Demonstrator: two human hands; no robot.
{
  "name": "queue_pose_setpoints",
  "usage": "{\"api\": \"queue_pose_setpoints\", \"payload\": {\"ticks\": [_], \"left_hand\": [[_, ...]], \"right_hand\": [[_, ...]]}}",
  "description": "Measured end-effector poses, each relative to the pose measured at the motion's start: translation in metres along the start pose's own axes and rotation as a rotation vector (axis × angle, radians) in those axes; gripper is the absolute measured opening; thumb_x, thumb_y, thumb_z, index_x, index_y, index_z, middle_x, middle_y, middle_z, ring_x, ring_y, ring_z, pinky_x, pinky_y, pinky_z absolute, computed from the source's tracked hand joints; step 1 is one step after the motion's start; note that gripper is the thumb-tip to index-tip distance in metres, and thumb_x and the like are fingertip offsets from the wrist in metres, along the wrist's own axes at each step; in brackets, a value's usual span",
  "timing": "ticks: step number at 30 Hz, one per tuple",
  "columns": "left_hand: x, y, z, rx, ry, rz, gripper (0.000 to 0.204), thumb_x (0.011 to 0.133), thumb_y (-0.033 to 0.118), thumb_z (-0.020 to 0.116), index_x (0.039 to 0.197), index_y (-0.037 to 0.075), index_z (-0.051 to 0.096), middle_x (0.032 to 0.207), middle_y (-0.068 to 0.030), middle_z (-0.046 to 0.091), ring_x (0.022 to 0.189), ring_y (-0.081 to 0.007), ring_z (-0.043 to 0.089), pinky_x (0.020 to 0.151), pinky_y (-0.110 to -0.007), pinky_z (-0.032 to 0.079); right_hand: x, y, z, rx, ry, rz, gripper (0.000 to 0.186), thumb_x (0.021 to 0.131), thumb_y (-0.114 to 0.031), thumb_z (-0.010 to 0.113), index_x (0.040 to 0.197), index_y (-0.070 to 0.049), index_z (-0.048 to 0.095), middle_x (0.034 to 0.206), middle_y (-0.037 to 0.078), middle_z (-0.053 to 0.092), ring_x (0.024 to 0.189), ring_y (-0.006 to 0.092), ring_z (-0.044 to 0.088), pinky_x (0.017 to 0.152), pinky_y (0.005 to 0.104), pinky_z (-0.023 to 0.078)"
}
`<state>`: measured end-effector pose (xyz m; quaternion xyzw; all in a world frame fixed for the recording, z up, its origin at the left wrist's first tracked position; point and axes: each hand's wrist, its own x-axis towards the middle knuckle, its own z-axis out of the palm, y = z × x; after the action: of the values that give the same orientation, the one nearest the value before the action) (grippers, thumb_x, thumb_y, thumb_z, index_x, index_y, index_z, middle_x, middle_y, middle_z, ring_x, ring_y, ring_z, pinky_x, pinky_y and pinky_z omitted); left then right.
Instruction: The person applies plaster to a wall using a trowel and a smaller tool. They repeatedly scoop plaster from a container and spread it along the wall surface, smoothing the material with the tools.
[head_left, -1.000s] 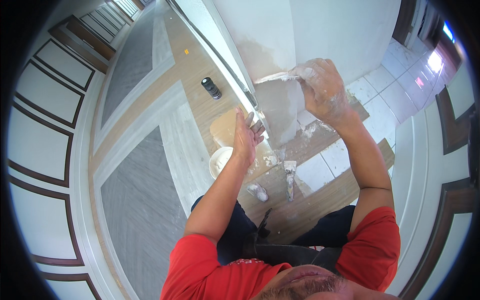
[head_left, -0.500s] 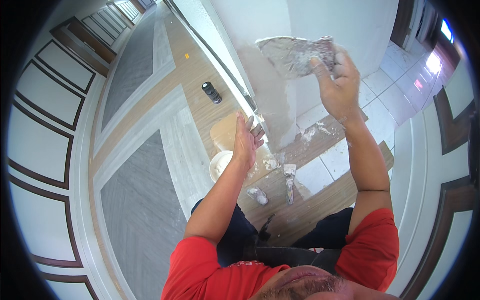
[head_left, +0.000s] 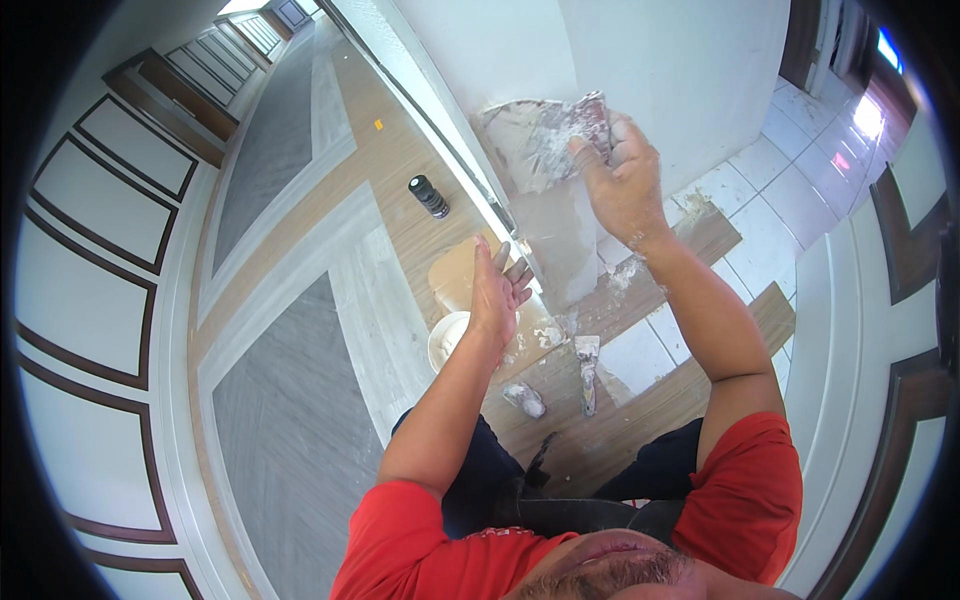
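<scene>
R hand (head_left: 627,187) w/ caked spreader (head_left: 540,140)

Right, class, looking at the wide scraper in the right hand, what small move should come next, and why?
Probably a short smoothing stroke of the wide scraper across the beige patch on the wall: the right hand holds it over that area, its face smeared whitish, and the patch looks uneven. Contact is hard to judge.
</scene>
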<state>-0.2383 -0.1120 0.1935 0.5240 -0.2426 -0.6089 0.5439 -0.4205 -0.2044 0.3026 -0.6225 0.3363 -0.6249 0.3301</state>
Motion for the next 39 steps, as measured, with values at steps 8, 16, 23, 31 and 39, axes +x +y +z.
{"api": "queue_pose_setpoints", "payload": {"ticks": [8,16,23,31,39], "left_hand": [[-0.002,0.003,-0.001,0.015,-0.012,0.016,0.120,0.088,0.091,0.028,0.164,0.001,0.006,0.163,-0.0299,0.027,0.152,-0.0459,0.025,0.124,-0.057,0.010],[0.001,0.001,-0.002,0.010,-0.009,0.004,0.122,0.087,0.093,0.028,0.164,0.000,0.007,0.162,-0.0296,0.029,0.152,-0.0450,0.025,0.124,-0.057,0.010],[-0.001,0.002,0.000,0.002,-0.012,0.004,0.121,0.088,0.092,0.028,0.164,0.000,0.007,0.161,-0.0294,0.031,0.152,-0.0452,0.026,0.124,-0.057,0.009],[-0.003,0.002,0.002,0.014,-0.014,0.018,0.121,0.088,0.091,0.028,0.163,-0.001,0.007,0.161,-0.0303,0.030,0.152,-0.0467,0.025,0.124,-0.057,0.009],[-0.003,0.001,0.003,0.017,-0.012,0.020,0.120,0.088,0.091,0.028,0.164,0.001,0.006,0.163,-0.0294,0.028,0.153,-0.0468,0.023,0.124,-0.057,0.008]], "right_hand": [[0.009,-0.014,-0.049,-0.168,-0.024,-0.305,0.021,0.092,-0.002,0.068,0.113,-0.002,0.067,0.102,0.009,0.073,0.091,0.0199,0.068,0.084,0.0354,0.053],[0.006,-0.006,-0.052,-0.542,-0.359,-0.786,0.033,0.076,0.007,0.068,0.105,-0.006,0.067,0.095,0.008,0.069,0.089,0.0266,0.062,0.077,0.0394,0.044],[0.008,-0.007,-0.045,-0.575,-0.297,-0.800,0.031,0.076,0.010,0.069,0.101,-0.007,0.065,0.091,0.009,0.067,0.088,0.0275,0.062,0.078,0.0394,0.046],[0.024,-0.018,-0.039,-0.525,-0.168,-0.901,0.036,0.072,0.009,0.067,0.104,-0.007,0.067,0.090,0.006,0.070,0.080,0.0260,0.060,0.073,0.0380,0.044],[0.036,-0.039,-0.034,-0.546,-0.078,-0.906,0.034,0.078,0.012,0.070,0.107,-0.006,0.067,0.096,0.008,0.071,0.085,0.0280,0.065,0.076,0.0375,0.050]]}}
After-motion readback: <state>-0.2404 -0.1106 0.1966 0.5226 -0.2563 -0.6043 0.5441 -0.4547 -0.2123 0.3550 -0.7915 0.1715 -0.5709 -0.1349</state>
